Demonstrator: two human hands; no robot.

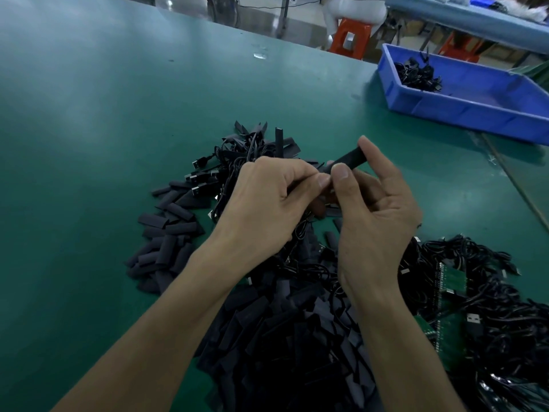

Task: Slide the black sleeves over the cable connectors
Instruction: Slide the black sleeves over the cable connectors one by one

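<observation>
head view: both hands are lifted just above the heap, i'd guess so the sleeve's mouth can be lined up in clear air. the right hand [377, 215] pinches one black sleeve [349, 160] between thumb and forefinger, palm turned inward, the sleeve angled up and away. the left hand [267, 200], knuckles up, curls tight at the sleeve's near end on what i take to be a cable connector, hidden by the fingers. loose sleeves [166, 248] and usb cables [202, 176] lie beneath on the green desk [89, 129].
</observation>
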